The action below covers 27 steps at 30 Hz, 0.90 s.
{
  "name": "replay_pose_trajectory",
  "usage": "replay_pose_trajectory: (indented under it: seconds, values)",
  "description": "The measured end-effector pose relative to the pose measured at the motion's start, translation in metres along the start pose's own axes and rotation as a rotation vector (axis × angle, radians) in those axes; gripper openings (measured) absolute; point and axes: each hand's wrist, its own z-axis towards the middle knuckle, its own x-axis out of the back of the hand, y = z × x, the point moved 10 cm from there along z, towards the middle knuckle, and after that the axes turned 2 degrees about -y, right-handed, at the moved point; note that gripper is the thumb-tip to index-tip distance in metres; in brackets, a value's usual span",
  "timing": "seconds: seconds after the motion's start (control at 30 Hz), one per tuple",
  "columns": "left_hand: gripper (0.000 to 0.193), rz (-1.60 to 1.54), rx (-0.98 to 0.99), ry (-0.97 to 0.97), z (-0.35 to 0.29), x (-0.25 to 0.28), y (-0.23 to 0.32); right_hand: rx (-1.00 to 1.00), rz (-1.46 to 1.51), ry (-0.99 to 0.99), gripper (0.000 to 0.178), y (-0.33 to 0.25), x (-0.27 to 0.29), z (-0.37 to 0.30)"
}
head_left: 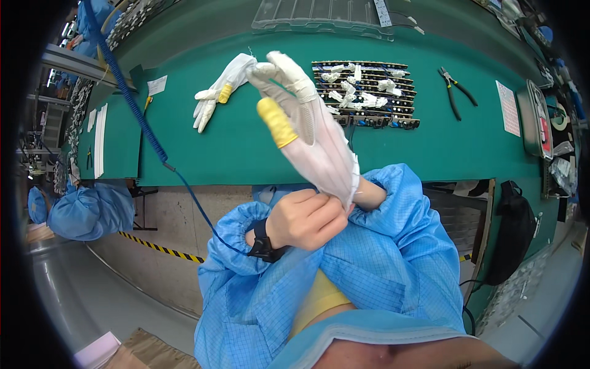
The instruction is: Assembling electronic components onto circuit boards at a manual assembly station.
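Observation:
My right hand [316, 138] is raised over the table's near edge, inside a white fabric glove [335, 166]. Its fingers point up and away, with the thumb apart from them. A yellow finger cover [276, 123] sits on the gloved thumb. Bare fingers of my left hand [307, 220] are closed on the glove's cuff at the right wrist. A black wrist strap [263, 242] goes round my left wrist. Beyond, a second white glove [228, 77] lies on the green mat, also with a yellow finger cover [225, 93].
Several dark board strips [369, 117] with white connectors lie on the green mat [246, 160]. Cutting pliers [455, 92] rest to their right. A blue coiled cord [138, 114] hangs at left. A clear tray [322, 18] stands at the back. A co-worker's blue sleeve [92, 212] shows far left.

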Motion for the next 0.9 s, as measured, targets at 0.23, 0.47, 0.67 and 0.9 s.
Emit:
replay_pose_trajectory:
  seconds: [0.23,0.47,0.67,0.9]
  values:
    - [0.012,-0.102,-0.128,0.022,0.000,-0.012,0.009,0.045,-0.084,-0.391,0.053,-0.012,0.003,0.001]
    - [0.010,-0.130,-0.137,0.013,0.002,-0.016,0.008,-0.236,0.601,-0.094,0.069,0.011,-0.005,-0.002]
    - [0.013,-0.210,-0.077,0.083,0.008,-0.007,-0.007,-0.229,0.649,-0.257,0.083,0.004,-0.009,0.008]
    - [0.020,-0.750,0.937,0.287,-0.056,-0.026,-0.107,-0.216,1.065,-0.068,0.098,-0.017,0.002,0.016]
